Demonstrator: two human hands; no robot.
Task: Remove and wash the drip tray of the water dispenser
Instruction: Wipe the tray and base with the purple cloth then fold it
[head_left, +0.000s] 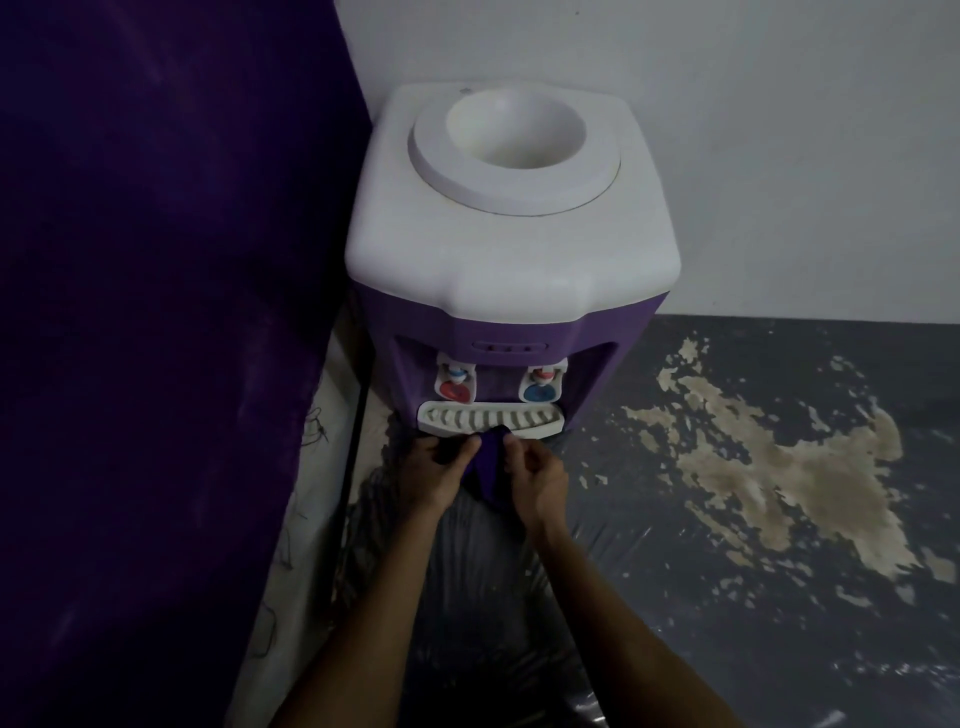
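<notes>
A white and purple water dispenser (511, 249) stands on the floor against the wall, with no bottle in its top well. Its white slotted drip tray (491, 418) sits in place at the base, under a red tap (454, 387) and a blue tap (540, 387). Just in front of the tray, my left hand (436, 473) and my right hand (535, 475) both pinch a dark purple cloth (488, 465). The cloth's top edge touches the tray's front lip. Whether either hand touches the tray I cannot tell.
A dark purple curtain (156, 312) hangs close on the left. A black cable (356, 441) runs down beside the dispenser. The dark floor (779, 597) has worn pale patches (789, 467) on the right. Shiny plastic sheeting (493, 597) lies under my forearms.
</notes>
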